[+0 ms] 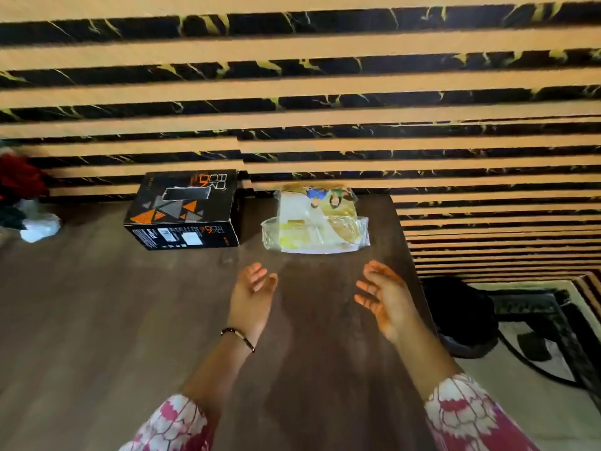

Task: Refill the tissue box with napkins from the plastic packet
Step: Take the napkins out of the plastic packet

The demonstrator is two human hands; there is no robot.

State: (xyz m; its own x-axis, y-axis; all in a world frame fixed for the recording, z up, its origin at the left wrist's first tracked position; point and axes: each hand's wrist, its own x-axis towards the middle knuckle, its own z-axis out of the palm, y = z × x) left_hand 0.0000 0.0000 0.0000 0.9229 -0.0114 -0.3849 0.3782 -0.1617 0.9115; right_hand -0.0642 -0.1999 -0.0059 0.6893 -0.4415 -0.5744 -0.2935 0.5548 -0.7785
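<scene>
A black tissue box with orange and grey triangles stands on the dark wooden table, near the striped wall; its top slot is dark. To its right lies a clear plastic packet of white napkins with a yellow and blue print. My left hand hovers over the table just in front of the packet's left side, fingers apart and empty. My right hand is held in front of the packet's right side, fingers spread, also empty. Neither hand touches the packet or the box.
A wall of tan and black marbled slats rises behind the table. Red, white and dark cloth lies at the far left. The table's right edge drops to a patterned rug with a black round object beside it.
</scene>
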